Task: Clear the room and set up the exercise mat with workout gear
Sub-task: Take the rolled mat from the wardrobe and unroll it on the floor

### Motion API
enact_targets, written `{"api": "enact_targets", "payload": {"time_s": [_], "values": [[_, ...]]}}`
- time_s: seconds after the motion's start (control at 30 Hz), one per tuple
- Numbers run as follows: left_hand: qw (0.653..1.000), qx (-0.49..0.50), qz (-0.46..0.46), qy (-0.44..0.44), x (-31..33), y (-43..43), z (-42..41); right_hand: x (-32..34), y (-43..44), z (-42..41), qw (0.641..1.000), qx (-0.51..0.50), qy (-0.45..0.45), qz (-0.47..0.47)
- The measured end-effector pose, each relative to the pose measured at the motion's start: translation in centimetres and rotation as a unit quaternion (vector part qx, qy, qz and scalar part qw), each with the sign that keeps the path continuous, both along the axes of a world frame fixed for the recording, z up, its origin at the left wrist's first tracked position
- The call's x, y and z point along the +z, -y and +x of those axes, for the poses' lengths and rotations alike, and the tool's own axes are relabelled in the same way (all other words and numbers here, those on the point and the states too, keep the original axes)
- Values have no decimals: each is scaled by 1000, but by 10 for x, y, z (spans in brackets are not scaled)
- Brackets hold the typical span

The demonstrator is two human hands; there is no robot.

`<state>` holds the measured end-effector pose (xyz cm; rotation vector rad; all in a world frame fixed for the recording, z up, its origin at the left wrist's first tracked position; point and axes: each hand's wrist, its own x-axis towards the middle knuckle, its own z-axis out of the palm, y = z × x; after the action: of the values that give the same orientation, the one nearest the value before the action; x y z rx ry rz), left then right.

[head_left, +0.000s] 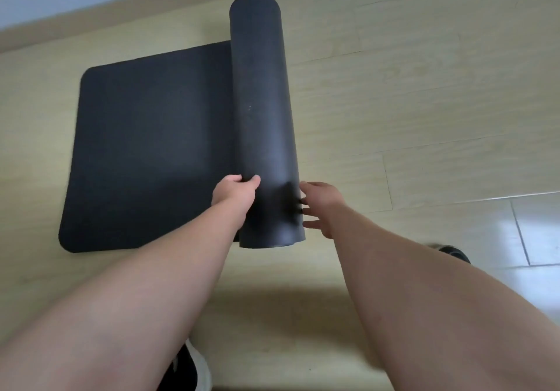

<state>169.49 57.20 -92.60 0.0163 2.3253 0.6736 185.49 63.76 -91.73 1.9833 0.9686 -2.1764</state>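
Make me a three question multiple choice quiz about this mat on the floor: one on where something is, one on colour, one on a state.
1. Where does the flat, unrolled part of the mat lie relative to the roll?
A. to its left
B. to its right
C. on top of it

2. What colour is the mat?
A. bright red
B. dark grey-black
C. white

3. How is the right hand?
A. clenched in a fist
B. fingers spread open at the roll's right side
C. holding a dumbbell

Answers:
1 A, the flat sheet spreads left of the roll over the wood floor.
2 B, both sheet and roll are one dark grey-black tone.
3 B, its fingers are straight and apart, next to the near end of the roll.
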Motion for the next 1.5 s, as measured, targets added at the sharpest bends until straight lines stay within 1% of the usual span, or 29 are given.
{"api": "enact_targets", "payload": {"time_s": [0.07,0.13,0.23,0.3,0.4,0.47,0.63,0.73,0.83,0.9,1.0,1.2,1.37,1.5], "values": [[1000,23,18,-4,1,-5,7,-2,0,0,1000,-13,3,-1],[999,39,21,-4,0,-8,12,-3,1,0,999,11,24,43],[999,-31,-30,-16,5,-13,22,-4,-3,5,996,26,45,76],[996,-60,-64,7,10,-17,32,-4,-7,11,995,27,56,81],[992,-90,-71,56,12,-24,47,-2,-8,22,992,61,68,85],[990,-107,-60,65,12,-31,61,0,-5,31,991,74,71,86],[991,-107,-76,15,11,-52,81,5,-5,45,991,70,91,73],[986,-147,-72,-13,5,-61,87,7,-10,53,991,50,100,71],[982,-160,-83,-45,9,-66,100,8,-16,63,991,22,107,81],[983,-159,-84,-43,11,-68,106,8,-20,71,992,10,101,80],[989,-130,-67,-38,8,-70,111,8,-23,86,992,6,99,74],[997,-68,-2,-26,3,-81,122,5,-25,102,990,1,112,89],[996,-88,6,2,9,-100,148,14,-29,99,985,-47,134,93],[993,-116,-15,17,14,-108,162,16,-27,98,980,-38,168,99]]}}
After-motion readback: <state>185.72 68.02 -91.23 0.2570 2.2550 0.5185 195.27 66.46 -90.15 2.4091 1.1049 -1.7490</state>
